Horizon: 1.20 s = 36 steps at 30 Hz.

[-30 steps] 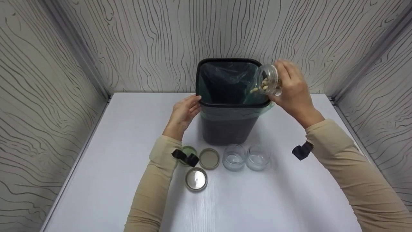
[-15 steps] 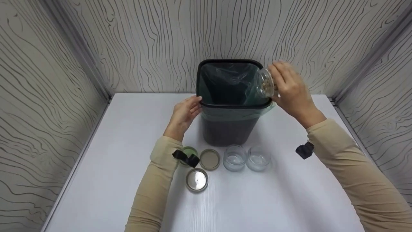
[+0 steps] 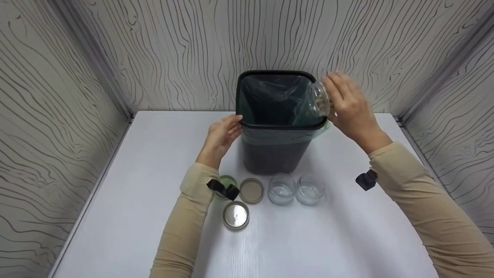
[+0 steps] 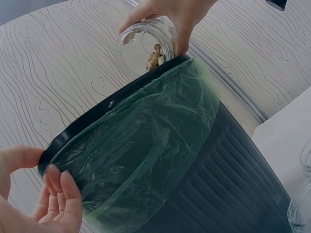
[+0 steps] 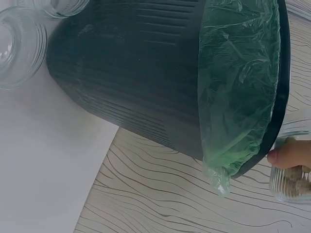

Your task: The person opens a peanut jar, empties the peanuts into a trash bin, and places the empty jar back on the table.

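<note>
In the head view my right hand [image 3: 349,106] grips a clear glass jar [image 3: 318,99], tipped on its side at the right rim of a dark trash bin [image 3: 276,156]. Several small tan nuts [image 4: 156,58] lie inside the jar in the left wrist view. The jar's mouth faces the bin's opening. My left hand [image 3: 222,135] holds the bin's near left corner, thumb and fingers pinching the black rim. A green plastic bag [image 4: 141,141] lines the bin and folds down over its outside.
Two glass jars [image 3: 281,190] stand upright on the white table [image 3: 162,162] before the bin. Beside them lie a beige lid [image 3: 251,191], a shiny-faced lid [image 3: 236,216] and a green lid [image 3: 227,180], partly hidden by the left wrist camera. Patterned walls [image 3: 185,50] enclose the table.
My right hand has tipped the jar further toward the bin, and the nuts at its mouth a second ago no longer show there. My left hand stays on the rim.
</note>
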Each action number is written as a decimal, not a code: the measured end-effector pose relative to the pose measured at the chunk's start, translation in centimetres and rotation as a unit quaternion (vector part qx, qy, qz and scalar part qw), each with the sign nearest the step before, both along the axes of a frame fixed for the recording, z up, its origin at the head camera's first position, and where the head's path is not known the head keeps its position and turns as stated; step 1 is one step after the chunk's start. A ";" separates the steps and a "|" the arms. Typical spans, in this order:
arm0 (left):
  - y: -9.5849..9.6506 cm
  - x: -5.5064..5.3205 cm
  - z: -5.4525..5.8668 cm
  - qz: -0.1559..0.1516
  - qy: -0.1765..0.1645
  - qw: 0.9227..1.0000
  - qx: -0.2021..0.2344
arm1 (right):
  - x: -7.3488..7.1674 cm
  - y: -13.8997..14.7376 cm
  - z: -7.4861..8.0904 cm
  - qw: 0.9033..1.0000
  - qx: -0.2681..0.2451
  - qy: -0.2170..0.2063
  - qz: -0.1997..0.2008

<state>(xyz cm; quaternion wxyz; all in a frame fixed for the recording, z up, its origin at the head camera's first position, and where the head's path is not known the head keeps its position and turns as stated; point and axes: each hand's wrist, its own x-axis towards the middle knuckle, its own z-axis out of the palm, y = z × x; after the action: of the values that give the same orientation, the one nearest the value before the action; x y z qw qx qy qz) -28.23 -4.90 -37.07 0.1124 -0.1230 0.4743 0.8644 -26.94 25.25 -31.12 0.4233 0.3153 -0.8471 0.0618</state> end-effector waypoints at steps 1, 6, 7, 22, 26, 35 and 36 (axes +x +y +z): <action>0.0 0.0 0.0 -0.001 0.000 1.000 -0.001 | 0.0 0.0 0.0 1.000 0.001 0.003 0.000; 0.0 0.1 0.0 0.000 0.000 1.000 -0.001 | -0.2 -0.1 -0.1 0.999 0.020 0.029 0.001; 0.0 0.1 0.0 0.000 0.000 1.000 0.000 | -0.2 -0.1 -0.1 0.999 0.023 0.034 0.001; -0.1 0.1 0.0 0.002 0.002 1.000 0.005 | -0.4 0.0 -0.2 0.997 0.038 0.061 0.015; -0.1 0.1 0.1 0.002 0.000 1.000 0.005 | -0.4 0.0 -0.2 0.997 0.042 0.061 0.011; -0.1 0.1 0.0 -0.001 0.000 1.000 0.002 | -0.3 0.0 -0.4 0.998 0.022 0.057 0.014; -0.2 0.1 0.0 -0.001 0.000 1.000 0.003 | -0.3 0.0 -0.3 0.998 0.022 0.054 0.014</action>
<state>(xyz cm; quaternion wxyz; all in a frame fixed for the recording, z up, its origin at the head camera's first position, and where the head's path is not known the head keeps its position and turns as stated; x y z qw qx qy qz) -28.13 -5.06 -37.09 0.1142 -0.1223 0.4719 0.8656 -27.20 25.27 -31.45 0.4604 0.3394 -0.8197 0.0317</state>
